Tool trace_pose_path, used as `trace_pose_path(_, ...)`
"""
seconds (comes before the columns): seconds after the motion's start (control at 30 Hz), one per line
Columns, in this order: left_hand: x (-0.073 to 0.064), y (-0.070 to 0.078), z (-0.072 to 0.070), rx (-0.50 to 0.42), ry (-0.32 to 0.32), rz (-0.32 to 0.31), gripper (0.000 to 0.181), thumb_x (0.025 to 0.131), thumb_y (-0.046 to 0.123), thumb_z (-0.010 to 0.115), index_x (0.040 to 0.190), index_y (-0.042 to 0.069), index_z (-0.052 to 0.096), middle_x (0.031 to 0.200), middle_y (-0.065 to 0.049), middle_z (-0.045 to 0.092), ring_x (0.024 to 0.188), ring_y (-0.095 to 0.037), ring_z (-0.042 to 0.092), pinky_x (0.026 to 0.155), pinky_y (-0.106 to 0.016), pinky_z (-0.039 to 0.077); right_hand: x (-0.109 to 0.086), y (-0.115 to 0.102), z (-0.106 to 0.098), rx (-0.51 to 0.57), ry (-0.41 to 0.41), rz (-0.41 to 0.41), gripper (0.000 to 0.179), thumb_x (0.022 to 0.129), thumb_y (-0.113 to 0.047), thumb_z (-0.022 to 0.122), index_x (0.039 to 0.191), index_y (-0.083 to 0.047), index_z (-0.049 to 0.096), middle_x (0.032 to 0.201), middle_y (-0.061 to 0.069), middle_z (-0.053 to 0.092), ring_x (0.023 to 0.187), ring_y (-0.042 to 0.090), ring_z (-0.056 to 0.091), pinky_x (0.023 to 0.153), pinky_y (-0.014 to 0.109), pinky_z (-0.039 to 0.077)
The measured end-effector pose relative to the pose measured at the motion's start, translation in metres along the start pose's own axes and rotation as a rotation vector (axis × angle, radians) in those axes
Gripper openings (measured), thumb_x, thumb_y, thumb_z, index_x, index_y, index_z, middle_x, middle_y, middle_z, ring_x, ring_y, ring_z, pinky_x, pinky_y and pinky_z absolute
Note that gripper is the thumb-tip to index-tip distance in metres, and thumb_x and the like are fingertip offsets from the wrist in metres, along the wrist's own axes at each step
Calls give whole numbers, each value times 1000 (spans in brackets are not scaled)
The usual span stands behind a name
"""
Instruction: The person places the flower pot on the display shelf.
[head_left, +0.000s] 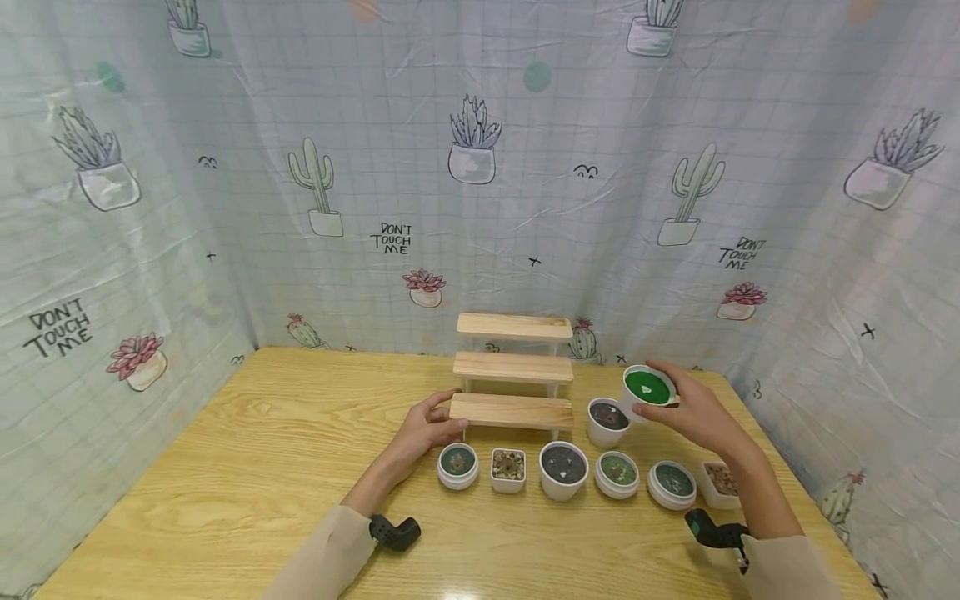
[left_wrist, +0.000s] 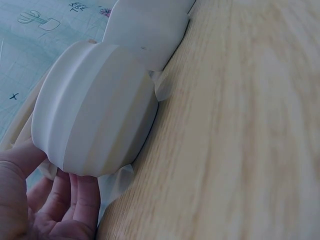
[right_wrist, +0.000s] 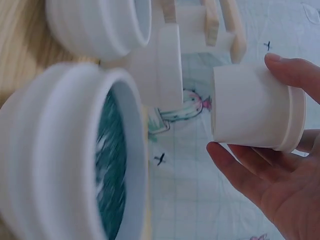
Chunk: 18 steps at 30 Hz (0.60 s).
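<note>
My right hand [head_left: 697,408] holds a white pot with a bright green top [head_left: 648,387] above the table's right side, thumb on one side and fingers on the other. In the right wrist view the pot [right_wrist: 255,107] is a smooth white cup with a thicker rim. At the left end of a three-step wooden stand [head_left: 512,411], my left hand [head_left: 422,429] grips the lowest board, thumb at its front corner. A ribbed white round pot [left_wrist: 95,105] partly hides that grip in the left wrist view.
In front of the stand is a row of white pots: a round one [head_left: 457,465], a square pebble-filled one [head_left: 508,470], a taller one [head_left: 563,469] and several others. Another dark-filled pot [head_left: 608,422] stands right of the stand. Behind hangs a printed curtain [head_left: 532,208].
</note>
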<state>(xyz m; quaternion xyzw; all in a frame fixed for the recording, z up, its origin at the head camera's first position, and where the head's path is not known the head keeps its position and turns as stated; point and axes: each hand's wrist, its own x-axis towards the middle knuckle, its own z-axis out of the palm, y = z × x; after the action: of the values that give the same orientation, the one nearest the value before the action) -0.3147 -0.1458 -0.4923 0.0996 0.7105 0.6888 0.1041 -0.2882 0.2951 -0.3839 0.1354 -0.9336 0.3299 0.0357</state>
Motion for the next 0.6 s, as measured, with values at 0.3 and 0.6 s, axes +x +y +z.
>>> trace_pose_path(0.3, 0, 1, 1, -21, -10, 8, 82, 94, 21, 78, 161, 11, 33, 93, 0, 67, 88, -12, 68, 82, -28, 60, 17, -21, 4, 41, -19, -16, 87, 94, -42, 75, 159, -2, 33, 149, 29, 49, 126, 46, 58, 94, 57, 56)
trace_pose_path(0.6, 0, -1, 0, -51, -6, 10, 80, 94, 16, 78, 161, 10, 35, 91, 2, 67, 86, -10, 67, 79, -25, 60, 37, -39, 9, 19, -31, -50, 86, 93, -44, 76, 159, -6, 36, 148, 25, 53, 125, 42, 59, 97, 58, 51)
